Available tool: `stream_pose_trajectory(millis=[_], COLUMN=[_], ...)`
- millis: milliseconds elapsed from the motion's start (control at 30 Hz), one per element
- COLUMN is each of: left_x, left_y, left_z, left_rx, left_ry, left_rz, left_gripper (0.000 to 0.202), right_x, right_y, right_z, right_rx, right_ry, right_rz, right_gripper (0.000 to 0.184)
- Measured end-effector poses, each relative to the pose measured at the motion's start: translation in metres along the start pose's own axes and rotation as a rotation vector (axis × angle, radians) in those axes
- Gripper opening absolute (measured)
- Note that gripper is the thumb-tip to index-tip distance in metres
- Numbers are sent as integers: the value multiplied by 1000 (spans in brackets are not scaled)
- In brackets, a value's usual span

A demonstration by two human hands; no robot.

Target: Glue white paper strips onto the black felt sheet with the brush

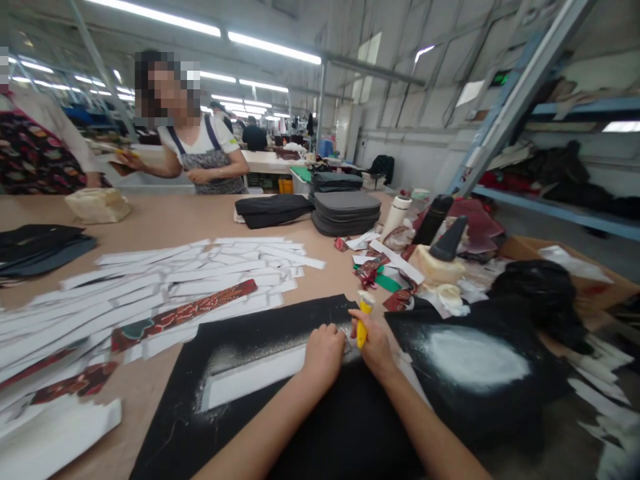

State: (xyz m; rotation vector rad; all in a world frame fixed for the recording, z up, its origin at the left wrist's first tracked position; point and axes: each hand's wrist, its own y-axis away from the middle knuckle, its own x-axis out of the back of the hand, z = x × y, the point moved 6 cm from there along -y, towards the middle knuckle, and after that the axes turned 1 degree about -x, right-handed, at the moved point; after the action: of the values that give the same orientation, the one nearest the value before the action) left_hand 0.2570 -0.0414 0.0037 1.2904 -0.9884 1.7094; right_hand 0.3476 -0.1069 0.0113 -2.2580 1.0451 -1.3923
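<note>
A long white strip lies on a black sheet, whose surface is speckled white around it. My left hand is at the strip's right end, fingers curled and closed on it; the fingertips are partly hidden. Just to the right, my right hand is closed around the yellow handle of a brush, its pale bristles pointing up and away. Beside my right forearm, another black sheet carries a broad white smear.
Many white strips cover the table on the left, with a red patterned strip among them. Dark grey stacked pieces, a white bottle and scraps stand beyond. Across the table is a co-worker.
</note>
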Motion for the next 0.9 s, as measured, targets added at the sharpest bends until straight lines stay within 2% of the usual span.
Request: stream_pose_trajectory(millis=[133,267,567,733,900], left_x=[-4,-5,-4,-4,-3], left_y=[-13,-12,-2,1,3], left_z=[14,13,-13,-29,-64], left_rx=[7,28,130,204,338], left_ry=[-21,-15,203,438,670], left_rz=[-16,-13,45,117,216], left_gripper=[23,26,19,16,20], right_x=[-2,-1,-2,-10,-15], right_y=[3,1,3,6,8], right_z=[5,4,3,-8,-11], right_rx=[-16,-16,-47,105,182], right_ry=[-28,-67,-167,-56,95], right_rz=[15,9,-14,-113,-120], right_gripper=[27,26,26,24,24])
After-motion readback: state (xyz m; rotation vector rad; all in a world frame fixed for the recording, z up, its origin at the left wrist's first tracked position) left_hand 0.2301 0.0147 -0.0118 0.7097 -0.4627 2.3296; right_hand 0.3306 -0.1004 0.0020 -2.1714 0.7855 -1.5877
